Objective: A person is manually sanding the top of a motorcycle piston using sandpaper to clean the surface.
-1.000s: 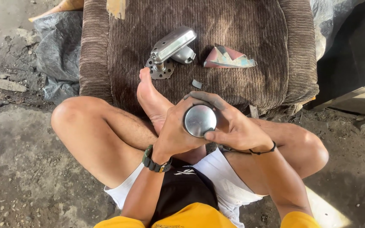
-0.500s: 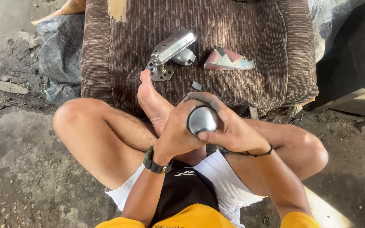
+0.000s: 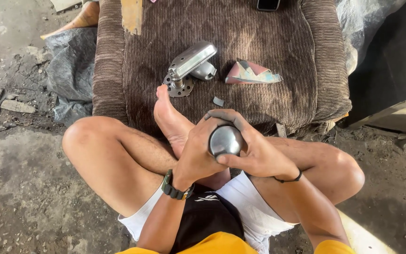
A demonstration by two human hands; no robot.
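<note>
Both hands close around a round, shiny grey metal part (image 3: pixel 225 140), held above the crossed legs: the left hand (image 3: pixel 198 153) wraps it from the left, the right hand (image 3: pixel 254 153), fingers dark with grime, curls over its top and right side. A bare foot (image 3: pixel 170 117) rests just beyond, on the edge of a brown woven fabric cushion (image 3: pixel 297 51). On that cushion lie a polished metal handle with a perforated round base (image 3: pixel 189 66) and, near it, a folded piece of reddish sandpaper (image 3: pixel 250 73). Crumpled grey plastic sheeting (image 3: pixel 69 61) lies left of the cushion on the dirt floor (image 3: pixel 19 188).
</note>
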